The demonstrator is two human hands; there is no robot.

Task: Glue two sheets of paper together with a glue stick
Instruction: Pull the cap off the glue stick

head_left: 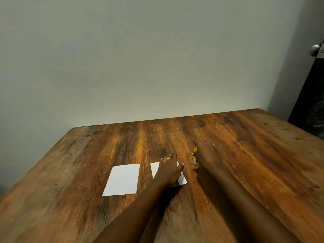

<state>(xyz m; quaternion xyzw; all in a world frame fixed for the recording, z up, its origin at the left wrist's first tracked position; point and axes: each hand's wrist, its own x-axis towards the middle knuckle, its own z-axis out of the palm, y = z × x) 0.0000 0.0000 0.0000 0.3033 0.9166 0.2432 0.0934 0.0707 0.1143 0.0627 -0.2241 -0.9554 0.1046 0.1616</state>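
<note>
Two white sheets of paper lie side by side on the wooden table [245, 163]. The left sheet [122, 179] lies bare and flat. My left hand [169, 170], with a gold ring on one finger, rests flat on the right sheet [183, 180] with fingers spread, covering most of it. Just right of that sheet, my right hand [206, 155] grips a yellow glue stick [195, 161] that stands roughly upright with its lower end near the table. The picture is motion-blurred, so the glue stick's cap is unclear.
A plain grey wall runs along the table's far edge. At the far right stands a dark door [308, 95] with a round metal knob [315, 49].
</note>
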